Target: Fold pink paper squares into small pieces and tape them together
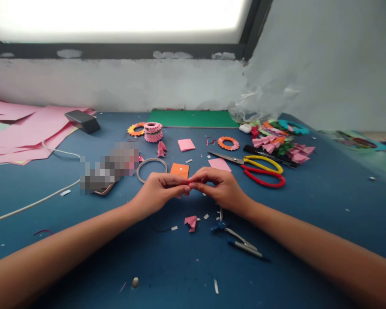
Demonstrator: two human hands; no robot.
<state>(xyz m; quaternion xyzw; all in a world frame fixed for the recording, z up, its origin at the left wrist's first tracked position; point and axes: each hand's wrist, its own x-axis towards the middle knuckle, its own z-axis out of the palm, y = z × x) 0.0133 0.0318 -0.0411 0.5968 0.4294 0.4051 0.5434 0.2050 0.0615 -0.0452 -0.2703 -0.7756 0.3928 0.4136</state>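
Note:
Fingertip to fingertip, my left hand and my right hand meet in a pinch above the table. A hint of red-orange shows between the fingertips, too small and covered to make out. Just behind them lie an orange paper square, a pink paper piece and a grey ring. A folded pink paper piece rests on the table in front of my hands. Scissors with yellow and red handles lie beyond my right hand.
A compass lies below my right hand. Toothed paper rings, a pink stack and a pile of folded paper stand farther back. Pink sheets, a blurred phone-like object and a white cable are left.

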